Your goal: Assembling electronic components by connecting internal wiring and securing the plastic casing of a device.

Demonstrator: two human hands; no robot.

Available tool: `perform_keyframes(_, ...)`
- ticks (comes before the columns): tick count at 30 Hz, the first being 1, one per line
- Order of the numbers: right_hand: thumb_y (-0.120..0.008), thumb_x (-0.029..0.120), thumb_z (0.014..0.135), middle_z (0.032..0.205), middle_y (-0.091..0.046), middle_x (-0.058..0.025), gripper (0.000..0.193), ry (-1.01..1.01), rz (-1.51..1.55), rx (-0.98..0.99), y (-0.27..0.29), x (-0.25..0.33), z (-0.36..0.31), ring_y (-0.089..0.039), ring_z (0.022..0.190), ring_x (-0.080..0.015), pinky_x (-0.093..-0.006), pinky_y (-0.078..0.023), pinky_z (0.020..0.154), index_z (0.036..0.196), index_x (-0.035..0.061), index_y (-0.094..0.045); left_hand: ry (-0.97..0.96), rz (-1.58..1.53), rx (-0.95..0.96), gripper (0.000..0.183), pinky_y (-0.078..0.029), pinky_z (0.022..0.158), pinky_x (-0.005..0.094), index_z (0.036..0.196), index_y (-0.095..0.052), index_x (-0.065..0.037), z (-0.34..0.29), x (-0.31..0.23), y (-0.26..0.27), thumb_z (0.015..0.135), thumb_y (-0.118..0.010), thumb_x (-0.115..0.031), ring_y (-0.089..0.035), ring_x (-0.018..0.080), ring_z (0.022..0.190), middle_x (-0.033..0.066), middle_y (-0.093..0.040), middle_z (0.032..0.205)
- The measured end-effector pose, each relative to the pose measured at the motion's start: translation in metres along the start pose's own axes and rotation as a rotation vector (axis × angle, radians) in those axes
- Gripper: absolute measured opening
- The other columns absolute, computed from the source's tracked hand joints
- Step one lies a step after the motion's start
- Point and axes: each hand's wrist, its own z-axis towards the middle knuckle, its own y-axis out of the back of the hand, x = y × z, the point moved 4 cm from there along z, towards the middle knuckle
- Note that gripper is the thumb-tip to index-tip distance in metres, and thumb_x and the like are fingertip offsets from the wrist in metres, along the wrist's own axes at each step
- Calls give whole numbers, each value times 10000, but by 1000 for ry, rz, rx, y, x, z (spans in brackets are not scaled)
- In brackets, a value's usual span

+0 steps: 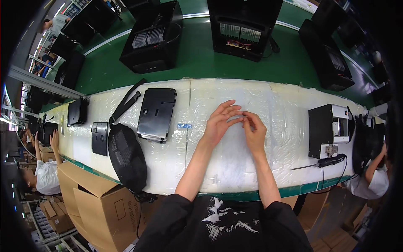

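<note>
My two hands meet over the middle of the white film-covered bench (235, 168). My left hand (220, 122) has its fingers spread, and their tips touch my right hand. On my right hand (254, 131) the fingers curl in and pinch together at the left fingertips. Whatever may lie between them is too small to see. Left of my hands lies a stack of flat black metal plates (156, 113), with a small blue label (184, 126) on the bench between them.
A black oval mesh cover (126, 156), a small black plate (100, 137) and a black strap (126, 103) lie at left. A black-and-white box (329, 130) and a corded tool (331, 160) sit at right. Black chassis (153, 38) ride the green belt. Cardboard boxes (96, 201) stand below. Co-workers sit at both sides.
</note>
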Motion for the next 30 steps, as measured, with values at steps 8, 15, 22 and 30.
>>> perform_keyframes(8,-563,-12,835,895,-668,-85,203,-8,107,46,-3,-6,0,-632,816,-130,-247,-493,691,1027,7,-626,4,2,11,502,-405,980,436,1301,-403,-2,-1,-2,1,806,-436,-80,-516,274,1124,182,-514,1229)
perform_keyframes(15,-555,-8,845,881,-669,-76,202,-62,124,29,-2,-2,0,-620,768,-115,-238,-484,667,1036,11,-617,16,-3,-16,530,-374,1007,475,1309,-393,0,0,-1,3,789,-438,-94,-505,304,1124,188,-508,1225)
perform_keyframes(22,-535,-8,860,845,-657,-64,158,-90,158,39,-5,-7,-2,-591,700,-106,-242,-474,644,1000,10,-604,15,16,-32,543,-367,1015,489,1309,-385,5,-1,-4,0,778,-437,-95,-506,302,1122,189,-513,1208)
perform_keyframes(30,-540,-3,864,823,-649,-60,96,-72,162,37,-2,-8,0,-588,684,-105,-240,-470,631,950,6,-582,21,26,-48,553,-365,1017,491,1310,-380,12,-1,-3,0,768,-434,-88,-508,302,1119,195,-511,1209)
